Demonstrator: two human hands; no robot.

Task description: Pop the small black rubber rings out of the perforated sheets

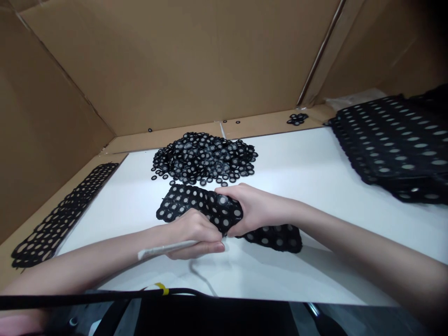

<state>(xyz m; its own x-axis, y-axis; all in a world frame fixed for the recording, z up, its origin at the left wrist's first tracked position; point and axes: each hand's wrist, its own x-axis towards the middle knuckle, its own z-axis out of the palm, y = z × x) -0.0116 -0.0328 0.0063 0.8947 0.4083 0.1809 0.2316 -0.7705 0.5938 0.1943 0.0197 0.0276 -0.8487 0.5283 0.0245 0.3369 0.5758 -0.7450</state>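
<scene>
A black sheet [185,198] with rows of pale round spots lies on the white tabletop, bent up around its middle. My right hand [259,207] grips this sheet from the right, with the thumb on its far edge and the fingers at its near edge. My left hand [196,232] is closed around a slim white stick-like tool [164,249], whose rear end points left. The tool's front end is hidden by the hand, which sits against the sheet's near edge. Beyond the sheet is a heap of small black rings with pale centres [206,156].
At the right is a stack of black spotted sheets [395,144]. Perforated black strips [70,210] lie along the left edge. A small ring cluster [297,119] sits at the back, before the cardboard wall [196,65]. A black cable [115,295] crosses the near edge.
</scene>
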